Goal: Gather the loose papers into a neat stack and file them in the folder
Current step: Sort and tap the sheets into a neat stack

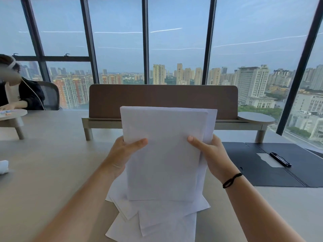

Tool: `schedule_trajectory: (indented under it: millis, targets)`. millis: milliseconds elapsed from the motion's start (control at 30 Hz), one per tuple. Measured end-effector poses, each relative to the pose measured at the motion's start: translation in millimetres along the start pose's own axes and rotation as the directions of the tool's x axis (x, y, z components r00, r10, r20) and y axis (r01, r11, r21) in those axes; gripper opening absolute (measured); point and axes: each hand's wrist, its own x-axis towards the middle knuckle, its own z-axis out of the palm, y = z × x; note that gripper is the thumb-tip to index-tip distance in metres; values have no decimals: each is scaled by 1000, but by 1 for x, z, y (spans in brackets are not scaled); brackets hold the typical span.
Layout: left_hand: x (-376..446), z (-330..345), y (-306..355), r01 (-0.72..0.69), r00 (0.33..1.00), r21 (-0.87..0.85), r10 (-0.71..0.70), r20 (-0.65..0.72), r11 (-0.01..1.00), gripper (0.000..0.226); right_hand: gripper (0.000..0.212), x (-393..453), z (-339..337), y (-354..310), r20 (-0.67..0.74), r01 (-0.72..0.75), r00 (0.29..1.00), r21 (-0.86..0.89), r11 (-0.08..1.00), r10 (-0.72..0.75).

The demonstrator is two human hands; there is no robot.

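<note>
I hold a stack of white papers [164,145] upright above the table, in the middle of the view. My left hand [122,154] grips its left edge and my right hand [213,154] grips its right edge, thumbs on the front sheet. The sheets at the stack's right side stick out slightly. Under the stack, several loose white papers [157,222] lie fanned and askew on the table near its front edge. A black folder [262,170] lies open and flat on the table to the right, with a metal clip [280,159] in it.
A brown desk divider [162,98] on a raised shelf stands behind the stack. A round stand [256,117] sits at its right end. Another person [15,91] sits at the far left. A white object [3,166] lies at the left edge. Windows fill the back.
</note>
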Motion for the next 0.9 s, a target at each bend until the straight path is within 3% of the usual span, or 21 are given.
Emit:
schedule_trajectory:
  millis: [133, 267, 333, 467, 567, 667, 733, 767, 800, 833, 900]
  targets:
    - [-8, 8, -22, 6, 1000, 39, -7, 14, 999, 55, 47, -5, 10, 19, 15, -68, 998, -6, 998, 69]
    - [-2, -13, -18, -39, 998, -37, 40, 42, 999, 57, 46, -10, -2, 29, 24, -97, 995, -35, 995, 98]
    - [-1, -20, -26, 15, 996, 2, -15, 88, 1000, 63, 43, -12, -7, 37, 22, -130, 991, -16, 991, 131]
    - [-11, -7, -49, 135, 977, 32, -139, 163, 990, 53, 37, -14, 8, 56, -8, -196, 981, 0, 981, 196]
    - [-4, -17, -55, 174, 984, -3, -174, -24, 985, 20, 24, -5, 8, 61, -73, -227, 972, -75, 971, 221]
    - [10, -43, -65, 179, 956, -219, -222, -191, 959, 45, 18, 6, -8, 69, -217, -280, 946, -176, 944, 240]
    - [9, -62, -77, 194, 938, -397, -288, -193, 897, 33, 32, 7, -16, 79, -311, -382, 901, -237, 894, 303]
    - [8, -72, -85, 265, 930, -397, -342, -136, 879, 29, 42, 5, -19, 84, -336, -436, 876, -245, 866, 346]
    - [6, -81, -98, 254, 942, -375, -316, -113, 891, 35, 50, 3, -21, 88, -349, -472, 856, -226, 852, 381]
    - [9, -102, -120, 123, 969, -374, -193, -155, 919, 41, 57, 2, -23, 92, -348, -493, 842, -191, 849, 411]
    - [3, -123, -145, 142, 968, -538, -231, -101, 831, 41, 67, 2, -29, 94, -337, -526, 811, -64, 848, 478]
